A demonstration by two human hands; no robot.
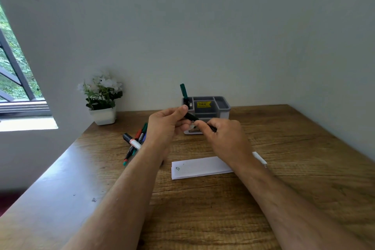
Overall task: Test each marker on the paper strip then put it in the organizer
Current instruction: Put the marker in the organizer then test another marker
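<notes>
Both hands, left hand (167, 123) and right hand (220, 132), clamped on black marker (191, 117); pull cap straight off, mark paper strip (199, 166).

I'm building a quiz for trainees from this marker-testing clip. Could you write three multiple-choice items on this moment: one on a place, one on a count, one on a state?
1. Where does the paper strip lie?
A. Inside the organizer
B. Flat on the table, nearer the person than the organizer
C. Under the flower pot

2. How many markers stand in the organizer?
A. One
B. Three
C. None

3. What are the hands doing?
A. Both rest flat on the table
B. Both grip one black marker between them
C. One lifts the paper strip

Answers:
1 B: the strip lies on the wooden table, in front of the organizer.
2 A: a single green marker sticks up from the organizer's left compartment.
3 B: the left hand and the right hand each pinch an end of the black marker, above the table.
</notes>
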